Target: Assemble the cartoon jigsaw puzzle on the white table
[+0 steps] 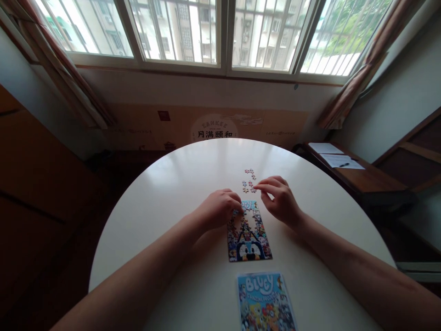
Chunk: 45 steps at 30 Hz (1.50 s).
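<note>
A partly assembled jigsaw puzzle (pixel 250 246) lies on the white round table, with a dark blue cartoon dog face at its near end and gaps in its upper half. My left hand (pixel 223 207) rests over the puzzle's upper left edge with curled fingers; whether a piece is under the fingertips is hidden. Beyond the puzzle lie several loose puzzle pieces (pixel 245 190). My right hand (pixel 279 197) is beside them, its index finger stretched out and touching a piece at the right of the group, the thumb apart below.
The white round table (pixel 155 207) carries a blue Bluey picture card (pixel 265 303) near its front. At the right, a wooden side table (pixel 365 181) holds papers (pixel 341 161) and a pen (pixel 344 164). Barred windows (pixel 179 32) and curtains (pixel 365 73) are behind.
</note>
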Each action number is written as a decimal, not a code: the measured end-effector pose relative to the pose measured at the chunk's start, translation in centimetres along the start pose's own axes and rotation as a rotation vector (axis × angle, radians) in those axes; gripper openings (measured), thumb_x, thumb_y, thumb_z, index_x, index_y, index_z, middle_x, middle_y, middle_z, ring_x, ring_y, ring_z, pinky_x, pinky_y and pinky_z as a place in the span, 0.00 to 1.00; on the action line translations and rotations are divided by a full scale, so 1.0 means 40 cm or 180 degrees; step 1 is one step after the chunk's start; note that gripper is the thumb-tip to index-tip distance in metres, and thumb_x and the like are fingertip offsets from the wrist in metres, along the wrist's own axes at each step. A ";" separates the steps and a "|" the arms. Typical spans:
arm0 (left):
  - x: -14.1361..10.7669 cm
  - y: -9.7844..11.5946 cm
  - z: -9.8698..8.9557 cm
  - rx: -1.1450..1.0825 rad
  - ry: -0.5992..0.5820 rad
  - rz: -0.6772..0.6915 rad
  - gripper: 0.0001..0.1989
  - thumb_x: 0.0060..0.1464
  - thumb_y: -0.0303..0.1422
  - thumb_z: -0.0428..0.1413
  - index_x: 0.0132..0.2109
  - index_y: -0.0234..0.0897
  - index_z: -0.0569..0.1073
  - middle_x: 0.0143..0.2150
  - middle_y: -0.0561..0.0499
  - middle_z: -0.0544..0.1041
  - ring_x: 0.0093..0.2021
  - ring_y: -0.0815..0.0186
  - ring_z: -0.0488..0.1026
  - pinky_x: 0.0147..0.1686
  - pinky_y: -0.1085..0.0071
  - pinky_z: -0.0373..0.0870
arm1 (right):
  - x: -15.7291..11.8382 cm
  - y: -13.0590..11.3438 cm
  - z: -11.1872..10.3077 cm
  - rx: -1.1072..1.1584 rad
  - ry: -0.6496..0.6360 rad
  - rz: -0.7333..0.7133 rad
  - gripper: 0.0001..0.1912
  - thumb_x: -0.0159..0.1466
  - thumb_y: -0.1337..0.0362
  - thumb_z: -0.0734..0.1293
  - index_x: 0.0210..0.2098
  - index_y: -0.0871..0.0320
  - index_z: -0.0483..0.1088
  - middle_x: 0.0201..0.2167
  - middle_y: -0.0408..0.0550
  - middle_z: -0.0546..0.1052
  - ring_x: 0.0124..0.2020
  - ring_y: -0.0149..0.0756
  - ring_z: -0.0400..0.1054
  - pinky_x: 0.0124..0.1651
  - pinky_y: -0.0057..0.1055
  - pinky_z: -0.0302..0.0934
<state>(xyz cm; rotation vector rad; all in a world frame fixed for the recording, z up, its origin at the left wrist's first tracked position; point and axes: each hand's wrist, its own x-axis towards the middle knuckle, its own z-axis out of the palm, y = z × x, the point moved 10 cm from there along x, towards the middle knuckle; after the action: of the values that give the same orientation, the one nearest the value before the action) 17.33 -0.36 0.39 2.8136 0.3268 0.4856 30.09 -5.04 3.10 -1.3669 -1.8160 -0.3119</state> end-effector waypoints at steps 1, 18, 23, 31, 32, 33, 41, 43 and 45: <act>-0.001 0.002 0.001 0.0001 -0.0025 0.0010 0.18 0.52 0.18 0.55 0.39 0.45 0.84 0.43 0.54 0.83 0.44 0.61 0.77 0.47 0.63 0.73 | 0.003 -0.002 0.003 -0.0076 -0.0041 0.0019 0.15 0.62 0.74 0.65 0.42 0.55 0.80 0.40 0.49 0.82 0.46 0.45 0.71 0.53 0.45 0.64; -0.007 0.005 -0.004 0.0088 0.0005 0.0139 0.22 0.50 0.17 0.53 0.41 0.47 0.84 0.44 0.55 0.84 0.43 0.62 0.77 0.46 0.65 0.74 | 0.170 0.126 0.210 -0.1158 -0.2459 0.1260 0.11 0.62 0.58 0.68 0.33 0.54 0.83 0.36 0.51 0.84 0.40 0.45 0.76 0.42 0.36 0.66; -0.006 0.003 0.001 0.0100 -0.0017 0.0162 0.20 0.52 0.20 0.54 0.42 0.47 0.85 0.44 0.55 0.84 0.43 0.61 0.77 0.46 0.64 0.74 | 0.176 0.141 0.252 -0.1469 -0.2879 0.1571 0.12 0.53 0.58 0.75 0.34 0.56 0.82 0.38 0.55 0.83 0.42 0.49 0.76 0.41 0.37 0.66; -0.005 0.008 0.001 0.0100 -0.0063 0.0150 0.20 0.53 0.20 0.54 0.43 0.46 0.84 0.45 0.54 0.83 0.44 0.61 0.77 0.47 0.64 0.74 | 0.183 0.174 0.295 -0.1293 -0.3296 0.1856 0.15 0.50 0.60 0.79 0.35 0.61 0.80 0.36 0.52 0.82 0.41 0.47 0.76 0.43 0.37 0.68; -0.005 0.007 0.002 0.0104 -0.0069 0.0145 0.20 0.53 0.20 0.54 0.43 0.46 0.84 0.45 0.54 0.83 0.44 0.61 0.77 0.47 0.64 0.74 | 0.184 0.175 0.299 -0.1222 -0.3339 0.1878 0.15 0.52 0.59 0.79 0.35 0.61 0.80 0.36 0.52 0.81 0.41 0.46 0.76 0.43 0.37 0.68; -0.005 0.005 0.003 0.0109 -0.0074 0.0140 0.20 0.53 0.20 0.54 0.43 0.47 0.84 0.45 0.54 0.83 0.44 0.61 0.77 0.47 0.64 0.74 | 0.183 0.174 0.303 -0.1144 -0.3377 0.1903 0.15 0.54 0.59 0.78 0.36 0.62 0.79 0.36 0.51 0.81 0.41 0.44 0.75 0.44 0.37 0.68; -0.006 0.007 0.003 0.0100 -0.0083 0.0135 0.19 0.55 0.22 0.54 0.44 0.47 0.84 0.45 0.54 0.83 0.44 0.60 0.77 0.48 0.63 0.74 | 0.187 0.153 0.284 -0.0036 -0.2997 0.2190 0.07 0.58 0.65 0.74 0.36 0.61 0.77 0.31 0.50 0.80 0.27 0.31 0.69 0.25 0.27 0.60; -0.008 0.009 0.002 0.0084 -0.0076 0.0145 0.19 0.55 0.21 0.53 0.44 0.46 0.84 0.45 0.53 0.84 0.44 0.60 0.77 0.48 0.62 0.74 | 0.184 0.143 0.253 0.0267 -0.2702 0.2200 0.07 0.59 0.66 0.72 0.37 0.61 0.76 0.33 0.51 0.81 0.26 0.30 0.68 0.23 0.26 0.57; -0.008 0.009 -0.001 0.0036 -0.0037 0.0139 0.19 0.54 0.21 0.53 0.43 0.45 0.84 0.45 0.53 0.84 0.45 0.60 0.77 0.49 0.62 0.74 | 0.168 0.126 0.209 0.0556 -0.2412 0.2161 0.10 0.59 0.65 0.71 0.40 0.61 0.75 0.36 0.53 0.81 0.28 0.30 0.69 0.24 0.26 0.58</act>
<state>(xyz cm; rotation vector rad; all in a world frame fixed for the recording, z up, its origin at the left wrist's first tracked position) 17.08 -0.77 0.42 2.8386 0.2668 0.4780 30.24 6.68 1.34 -2.0246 -1.7236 0.7982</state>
